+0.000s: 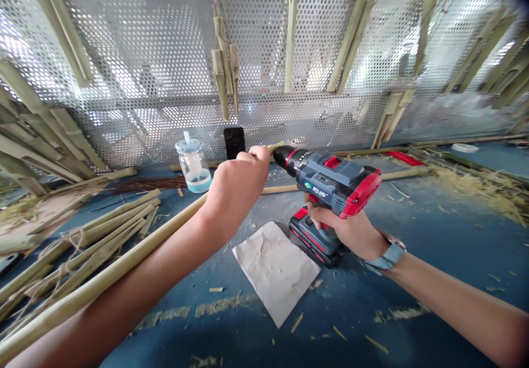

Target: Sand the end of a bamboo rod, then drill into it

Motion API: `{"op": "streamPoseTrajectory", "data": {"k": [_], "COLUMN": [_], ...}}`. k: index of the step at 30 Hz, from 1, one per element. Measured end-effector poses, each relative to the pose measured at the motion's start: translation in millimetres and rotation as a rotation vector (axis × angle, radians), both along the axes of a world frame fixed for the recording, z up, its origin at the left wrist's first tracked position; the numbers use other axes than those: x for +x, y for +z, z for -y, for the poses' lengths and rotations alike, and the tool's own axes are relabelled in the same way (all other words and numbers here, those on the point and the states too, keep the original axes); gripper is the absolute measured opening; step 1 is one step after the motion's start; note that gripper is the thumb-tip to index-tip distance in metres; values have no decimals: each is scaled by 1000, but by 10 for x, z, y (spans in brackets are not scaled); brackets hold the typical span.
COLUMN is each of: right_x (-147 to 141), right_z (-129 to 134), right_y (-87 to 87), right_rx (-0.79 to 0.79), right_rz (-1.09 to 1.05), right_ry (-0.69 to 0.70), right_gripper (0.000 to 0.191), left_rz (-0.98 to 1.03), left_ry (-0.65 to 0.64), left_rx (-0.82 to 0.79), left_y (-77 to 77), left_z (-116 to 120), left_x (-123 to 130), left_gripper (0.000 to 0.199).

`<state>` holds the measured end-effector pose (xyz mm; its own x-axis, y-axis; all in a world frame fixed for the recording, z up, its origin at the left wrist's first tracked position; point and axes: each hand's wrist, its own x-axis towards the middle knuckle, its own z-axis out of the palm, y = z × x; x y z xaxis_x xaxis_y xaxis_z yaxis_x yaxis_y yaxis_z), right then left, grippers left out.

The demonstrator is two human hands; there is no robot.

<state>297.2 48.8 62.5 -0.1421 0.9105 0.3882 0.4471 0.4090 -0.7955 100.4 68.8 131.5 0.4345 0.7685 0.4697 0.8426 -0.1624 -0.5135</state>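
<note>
My left hand [243,183] is closed around a long pale bamboo pole [124,266], which runs under my forearm to the lower left corner. Its far end shows just past my fist, close to the chuck of a cordless drill [328,178]. Whether the drill's tip touches the pole is hard to make out. My right hand [343,227] grips the drill by its handle, fingers wrapped near the trigger, with the chuck pointing left. A creased white paper [278,271] with dust on it lies on the blue table [194,340] below both hands.
Behind the hands stand a lidded clear cup [193,167] with a straw and a black phone [234,142]. Tied bamboo strips [82,247] lie at left. A perforated metal panel [165,54] with hanging bamboo pieces closes off the back. Shavings [475,189] and a red object [404,158] lie right.
</note>
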Motion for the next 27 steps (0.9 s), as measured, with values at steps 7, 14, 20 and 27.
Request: {"op": "streamPoseTrajectory", "data": {"k": [7,14,20,27], "right_x": [18,21,29,14], "right_z": [-7,-17,-17,1], "right_y": [6,8,8,38], "right_rx": [-150,-149,-126,-112], "right_rz": [-122,-142,-99,-74], "right_ry": [32,45,42,10], "right_gripper": [11,9,13,12], "left_rz": [25,33,29,44], "left_ry": [12,5,-11,-2], "left_rx": [-29,-49,-56,-40], "left_y": [17,37,43,15], "left_z": [-65,-110,-110,-118], "left_x": [38,24,26,30], "left_gripper": [30,29,29,29]}}
